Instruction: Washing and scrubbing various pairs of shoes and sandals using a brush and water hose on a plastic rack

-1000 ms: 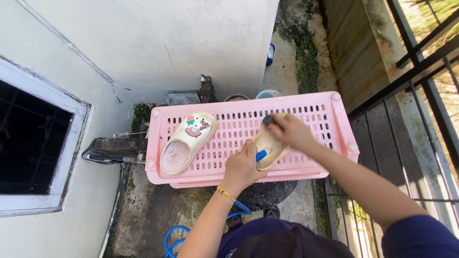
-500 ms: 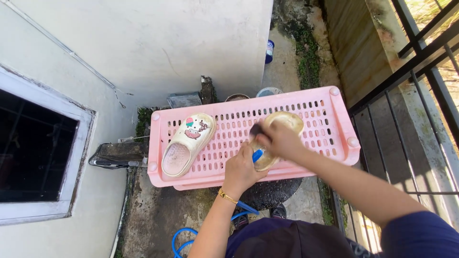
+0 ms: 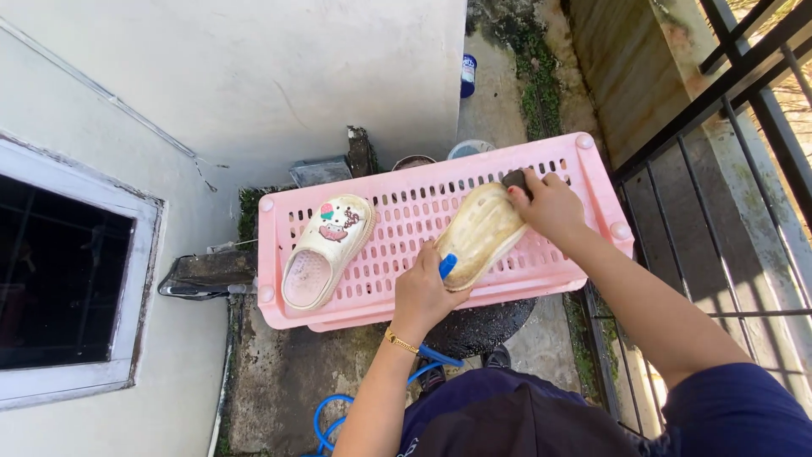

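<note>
STEP: scrubbing | left hand (image 3: 420, 292) grip closed on blue brush (image 3: 447, 266) | right hand (image 3: 548, 203) grips cream clog (image 3: 482, 233), centre-right on pink crate (image 3: 397, 296) | NEXT: we judge steady hold needed.

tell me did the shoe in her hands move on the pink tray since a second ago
Yes. The held shoe swung from upright to slanting across the tray, toe toward its far right corner.

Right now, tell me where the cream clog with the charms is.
In the head view, the cream clog with charms lies in the left part of the pink basket, untouched, left of the second clog that both hands hold.
</note>
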